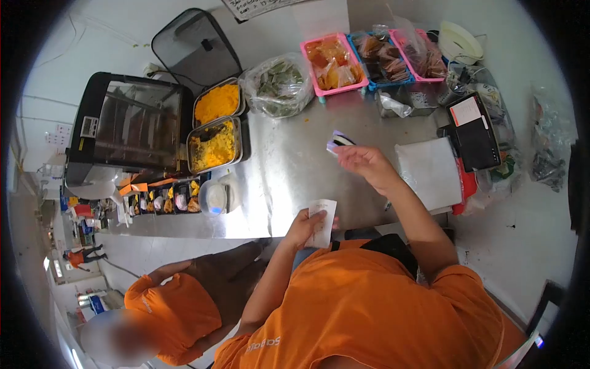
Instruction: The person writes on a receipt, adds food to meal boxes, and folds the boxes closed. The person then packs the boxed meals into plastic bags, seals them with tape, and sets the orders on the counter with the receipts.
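Note:
My left hand (300, 229) is closed around a white paper slip (323, 222) with faint print, held near the front edge of the steel table (279, 166). Out over the tabletop, my right hand (367, 165) pinches a small flat purple-and-white piece with a dark stripe (339, 141); its kind is unclear. Just right of that hand lies a stack of white sheets (429, 172) in clear plastic.
Along the back stand a bag of green leaves (279, 85), a pink basket (335, 64) and a blue basket (381, 59). Yellow food fills metal trays (213, 146) beside a black display case (132, 126). A person in orange (178, 310) stands at left.

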`<state>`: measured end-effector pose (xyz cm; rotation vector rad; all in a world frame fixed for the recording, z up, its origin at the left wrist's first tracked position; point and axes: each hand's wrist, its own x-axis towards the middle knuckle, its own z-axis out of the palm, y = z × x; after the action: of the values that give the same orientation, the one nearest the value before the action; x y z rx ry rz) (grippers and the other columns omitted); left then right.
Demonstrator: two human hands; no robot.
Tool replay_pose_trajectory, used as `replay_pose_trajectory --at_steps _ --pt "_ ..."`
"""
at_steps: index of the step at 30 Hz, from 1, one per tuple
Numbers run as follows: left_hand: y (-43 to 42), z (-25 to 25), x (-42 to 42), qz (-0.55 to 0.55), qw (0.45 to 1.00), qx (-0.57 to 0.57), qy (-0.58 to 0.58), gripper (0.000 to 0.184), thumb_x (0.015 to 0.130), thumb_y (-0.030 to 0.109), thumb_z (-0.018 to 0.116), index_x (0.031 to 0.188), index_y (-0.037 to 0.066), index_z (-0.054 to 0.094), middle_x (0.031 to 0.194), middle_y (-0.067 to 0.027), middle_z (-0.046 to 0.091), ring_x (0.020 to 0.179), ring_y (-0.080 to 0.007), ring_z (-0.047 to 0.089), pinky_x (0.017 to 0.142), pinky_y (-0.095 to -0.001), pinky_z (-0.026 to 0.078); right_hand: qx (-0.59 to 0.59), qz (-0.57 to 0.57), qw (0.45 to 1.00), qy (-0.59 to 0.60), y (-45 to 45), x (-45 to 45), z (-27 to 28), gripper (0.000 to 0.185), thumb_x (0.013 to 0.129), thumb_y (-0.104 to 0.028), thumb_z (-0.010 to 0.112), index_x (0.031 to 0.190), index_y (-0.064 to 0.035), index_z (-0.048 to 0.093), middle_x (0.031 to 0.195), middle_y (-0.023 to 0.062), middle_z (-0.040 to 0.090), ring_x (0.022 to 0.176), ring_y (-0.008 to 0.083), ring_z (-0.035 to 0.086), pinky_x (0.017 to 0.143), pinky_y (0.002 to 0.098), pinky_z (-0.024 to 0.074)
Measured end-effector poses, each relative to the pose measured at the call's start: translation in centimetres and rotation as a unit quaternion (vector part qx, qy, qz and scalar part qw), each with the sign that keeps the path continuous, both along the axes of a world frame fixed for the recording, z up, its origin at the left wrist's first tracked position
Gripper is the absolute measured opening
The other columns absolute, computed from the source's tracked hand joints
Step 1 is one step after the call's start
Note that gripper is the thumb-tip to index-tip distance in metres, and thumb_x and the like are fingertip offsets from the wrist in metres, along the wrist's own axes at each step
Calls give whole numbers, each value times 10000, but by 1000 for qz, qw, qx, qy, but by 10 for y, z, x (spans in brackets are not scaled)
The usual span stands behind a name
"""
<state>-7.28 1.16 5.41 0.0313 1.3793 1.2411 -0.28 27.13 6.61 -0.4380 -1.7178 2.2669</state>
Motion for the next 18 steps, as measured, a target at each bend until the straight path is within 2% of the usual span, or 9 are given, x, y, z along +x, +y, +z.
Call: replay_pose_trajectory --at_steps 3,5,8,11,12,14,15,17,18 --pt "4 11 -8 37 999 37 -13 301 1089 168 538 1287 -45 619 1143 -166 752 987 -247 760 841 -372 625 40 105 993 -26 -34 7 -2 112 973 -49 717 1071 -13 754 1047 45 757 932 96 672 856 257 537" --pt "12 24 -9 21 998 55 -1 300 1088 176 546 1285 -36 626 1124 -155 757 974 -238 758 838 -358 619 29 130 988 -78 -54 4 -7 99 965 -43 721 1051 -12 760 1038 39 754 936 94 671 858 254 534" --pt "8 21 -7 -33 999 35 17 299 1088 195 555 1280 -21 637 1099 -144 763 967 -222 752 838 -339 611 35 25 994 -101 -54 -5 -11 121 967 -27 709 1079 -2 749 1022 25 749 942 82 665 851 246 532" --pt "-12 -2 -6 -97 995 -3 27 332 1082 212 569 1281 -48 625 1108 -165 753 976 -251 752 879 -363 611 21 -75 997 -26 -24 -18 -44 244 950 -124 739 1182 -52 732 981 68 766 897 153 710 823 327 552" --pt "-19 -7 -4 -117 993 -12 28 350 1079 217 574 1283 -64 617 1117 -176 747 980 -269 753 899 -378 612 111 -88 989 -48 -8 -18 -45 307 937 -132 750 1228 -53 691 993 88 769 905 178 718 829 341 554" --pt "-26 -5 1 -25 999 -39 -1 387 1090 248 555 1319 -62 584 1166 -196 730 1028 -292 742 941 -413 602 288 -111 947 -88 28 -18 -43 449 911 -149 773 1319 -55 609 1017 129 775 920 229 736 841 368 558" --pt "-28 -4 2 22 998 -53 -16 405 1095 264 545 1337 -61 568 1190 -205 721 1052 -303 737 962 -431 596 308 -77 937 -144 44 -16 -53 494 900 -146 785 1334 -60 567 1007 132 771 907 232 735 836 368 556" --pt "-33 0 0 105 993 0 -59 454 1104 314 518 1383 -44 512 1243 -228 694 1118 -336 712 1004 -476 576 343 -8 905 -254 70 -19 -81 591 879 -142 810 1365 -68 483 988 139 762 881 237 732 827 368 553" --pt "-36 3 1 147 985 25 -82 479 1108 339 504 1405 -36 484 1269 -240 681 1150 -352 700 1025 -499 566 339 14 902 -266 75 -24 -87 601 865 -138 820 1351 -69 472 981 141 760 882 239 734 828 369 552"
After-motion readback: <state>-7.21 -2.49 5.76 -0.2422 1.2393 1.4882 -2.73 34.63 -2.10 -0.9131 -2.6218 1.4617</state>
